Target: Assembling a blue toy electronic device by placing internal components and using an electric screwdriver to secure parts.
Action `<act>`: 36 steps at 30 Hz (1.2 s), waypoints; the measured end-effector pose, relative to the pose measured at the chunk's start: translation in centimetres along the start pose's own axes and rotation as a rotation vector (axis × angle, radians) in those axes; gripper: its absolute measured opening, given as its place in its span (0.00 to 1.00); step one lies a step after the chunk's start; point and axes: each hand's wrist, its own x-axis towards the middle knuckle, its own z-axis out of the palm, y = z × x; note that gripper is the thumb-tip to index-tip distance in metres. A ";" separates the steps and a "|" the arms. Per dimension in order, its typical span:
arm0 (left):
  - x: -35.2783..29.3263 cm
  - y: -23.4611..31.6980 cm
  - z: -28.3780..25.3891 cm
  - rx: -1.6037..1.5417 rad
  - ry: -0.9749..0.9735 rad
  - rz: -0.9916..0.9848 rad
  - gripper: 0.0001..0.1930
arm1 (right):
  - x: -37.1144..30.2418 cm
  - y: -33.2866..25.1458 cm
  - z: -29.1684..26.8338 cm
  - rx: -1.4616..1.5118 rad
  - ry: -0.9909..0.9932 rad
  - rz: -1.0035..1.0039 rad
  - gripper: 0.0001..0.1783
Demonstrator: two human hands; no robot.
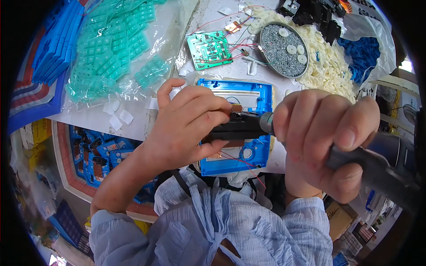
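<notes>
My right hand point(324, 133) is wrapped round a black power screwdriver point(376, 170), whose knurled metal collar points left. The tool's tip meets a black plastic part point(233, 131), which my left hand point(184, 122) pinches between fingers and thumb. That part sits over the middle of an open blue plastic casing point(265, 95). Inside the casing, a brown board edge, a pale strip and thin red and green wires show. My left fingers and the black part hide the screwdriver's bit.
Beyond the casing lie a green circuit board point(209, 51) with wires and a round metal dish point(260, 44) of screws. Teal rubber keypads point(115, 48) fill the left side. Cream pieces point(330, 60), blue pieces point(361, 55) and black parts point(317, 15) crowd the right. Below left, a crate holds blue casings point(102, 155).
</notes>
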 end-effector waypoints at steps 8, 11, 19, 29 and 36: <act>-0.1 -0.1 0.5 -0.104 0.017 -0.007 0.24 | -0.1 1.0 1.0 -0.053 0.016 -0.037 0.19; -0.1 -0.1 0.5 -0.115 0.019 -0.014 0.24 | 0.0 1.3 1.1 -0.060 0.015 -0.045 0.19; 0.0 -0.3 0.5 -0.121 0.020 -0.009 0.22 | 1.2 1.1 0.0 -0.169 -0.214 -0.046 0.19; -0.3 -0.5 0.4 -0.090 -0.032 0.030 0.18 | 0.7 1.2 1.2 -0.265 -0.177 -0.091 0.17; -0.3 -0.3 0.3 -0.093 -0.023 0.038 0.18 | 0.7 1.2 1.4 -0.285 -0.164 -0.096 0.17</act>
